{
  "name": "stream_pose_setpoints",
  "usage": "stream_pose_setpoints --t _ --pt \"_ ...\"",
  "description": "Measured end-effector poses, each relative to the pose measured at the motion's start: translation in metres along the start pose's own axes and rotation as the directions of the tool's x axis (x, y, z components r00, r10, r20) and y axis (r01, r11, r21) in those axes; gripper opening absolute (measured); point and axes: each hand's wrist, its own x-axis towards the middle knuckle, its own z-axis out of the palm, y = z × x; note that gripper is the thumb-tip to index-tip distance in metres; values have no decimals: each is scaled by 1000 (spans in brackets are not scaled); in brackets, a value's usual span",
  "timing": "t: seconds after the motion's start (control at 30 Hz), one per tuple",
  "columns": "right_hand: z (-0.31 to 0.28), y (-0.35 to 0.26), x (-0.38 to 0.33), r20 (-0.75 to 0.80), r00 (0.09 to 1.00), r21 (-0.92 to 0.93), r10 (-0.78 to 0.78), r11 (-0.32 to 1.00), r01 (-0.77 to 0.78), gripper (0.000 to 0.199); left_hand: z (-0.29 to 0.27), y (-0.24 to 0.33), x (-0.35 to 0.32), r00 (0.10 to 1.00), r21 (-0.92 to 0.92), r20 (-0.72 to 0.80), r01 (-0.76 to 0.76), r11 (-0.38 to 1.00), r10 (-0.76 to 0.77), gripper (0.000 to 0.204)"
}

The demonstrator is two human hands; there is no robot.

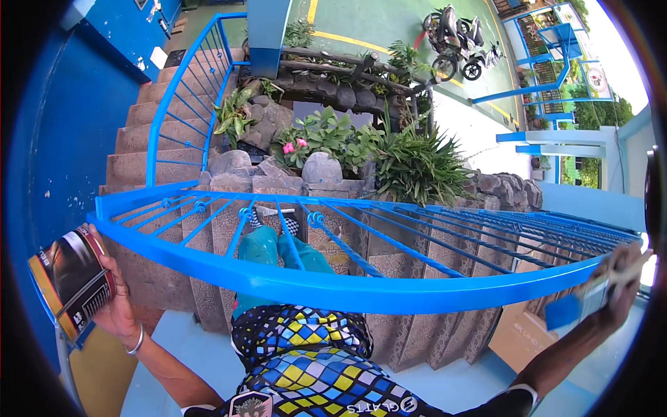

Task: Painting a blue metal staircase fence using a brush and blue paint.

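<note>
At the far left my left hand (119,311) is wrapped round a dark paint can (75,281) with gold and red bands, tilted on its side in this view. My right hand (615,306), at the far right, grips a flat paintbrush (564,313) whose bristles are coated in blue and point inward. Between the two hands runs the broad top rail of a glossy blue metal railing (333,295). The brush is close to the rail's right end; I cannot tell whether it touches. Inside the can is hidden from view.
Stone-patterned steps (417,326) lie beneath the railing, and more stairs (142,139) climb at the upper left beside a blue wall (69,139). A cardboard box (522,339) stands low on the right. Rocks and plants (424,163) fill a bed beyond, with parked motorcycles (455,42) farther off.
</note>
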Motion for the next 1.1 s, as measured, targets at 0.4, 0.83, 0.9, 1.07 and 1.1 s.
stream_pose_setpoints --t 0.4,0.83,0.9,1.07,1.1 --pt "312 107 110 590 353 -665 726 685 -298 32 20 45 43 1000 -32 1 -24 999 24 79" --pt "267 162 78 464 66 -774 883 441 -455 29 6 43 22 991 -98 -21 -133 986 131 84" --pt "260 153 86 469 130 -786 874 480 -390 28 5 41 21 991 -93 -21 -132 987 131 83" --pt "261 141 98 558 305 -749 772 627 -215 30 1 40 20 997 -103 18 -75 992 77 86" --pt "267 138 97 672 300 -616 677 736 -281 31 5 35 19 997 -91 15 -76 993 77 82"
